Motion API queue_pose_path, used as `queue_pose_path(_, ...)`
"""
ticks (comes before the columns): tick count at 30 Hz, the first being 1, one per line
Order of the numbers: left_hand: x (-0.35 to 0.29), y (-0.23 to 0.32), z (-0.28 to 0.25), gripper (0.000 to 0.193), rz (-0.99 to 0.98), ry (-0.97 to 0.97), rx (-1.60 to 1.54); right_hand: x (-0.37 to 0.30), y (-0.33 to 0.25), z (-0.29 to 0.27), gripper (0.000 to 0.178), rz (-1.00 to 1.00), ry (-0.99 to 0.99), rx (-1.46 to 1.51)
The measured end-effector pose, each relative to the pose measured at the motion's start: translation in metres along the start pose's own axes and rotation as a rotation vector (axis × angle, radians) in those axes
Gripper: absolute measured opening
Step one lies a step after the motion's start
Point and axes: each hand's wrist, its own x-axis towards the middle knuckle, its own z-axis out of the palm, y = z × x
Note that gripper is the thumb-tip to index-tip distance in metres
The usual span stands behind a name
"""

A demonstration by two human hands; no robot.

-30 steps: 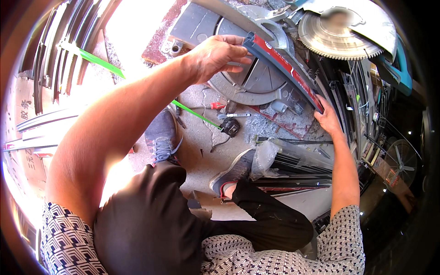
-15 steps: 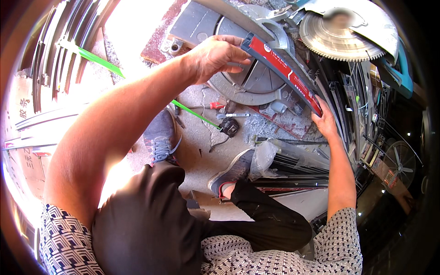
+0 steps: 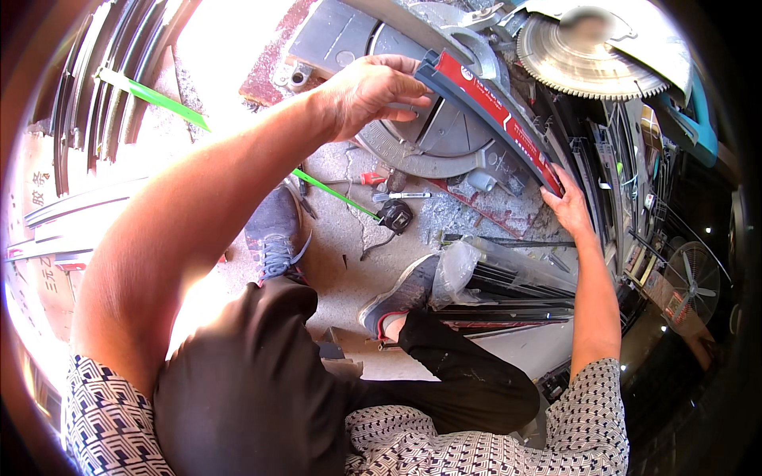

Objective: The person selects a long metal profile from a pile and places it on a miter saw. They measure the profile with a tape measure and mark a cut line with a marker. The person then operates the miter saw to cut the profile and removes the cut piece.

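A short dark-grey metal profile with a red printed film strip slants from upper left to lower right in front of a mitre saw. At its upper-left end my left hand has the upper fingertips against the end, partly hidden by it, while the lower fingers stay spread. My right hand is closed round the lower-right end, thumb on the near side. Behind the profile lies the saw's round grey table. The toothed saw blade stands raised at the upper right, away from both hands.
A tape measure lies on the floor, its green blade running left. Near it are a marker and a red-handled tool. Plastic-wrapped profiles lie right of my shoe. A fan stands far right.
The profile has tipped slightly, showing more of its grey side. My right hand has shifted a little to the right with it, and my left hand stays at the other end.
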Motion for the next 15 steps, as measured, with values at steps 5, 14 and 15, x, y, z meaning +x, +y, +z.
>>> queue_pose_path(5, 0.001, -0.002, -0.001, 0.030, -0.022, 0.016, -0.002, 0.002, 0.001, -0.001, 0.064, 0.026, -0.016, 0.010)
queue_pose_path(14, 0.000, -0.001, 0.002, 0.030, 0.014, 0.032, 0.023, 0.007, -0.002, 0.000, 0.064, 0.058, 0.010, -0.014)
queue_pose_path(15, 0.001, 0.000, 0.002, 0.030, 0.018, 0.022, 0.025, 0.007, 0.002, 0.002, 0.063, 0.028, 0.022, -0.020)
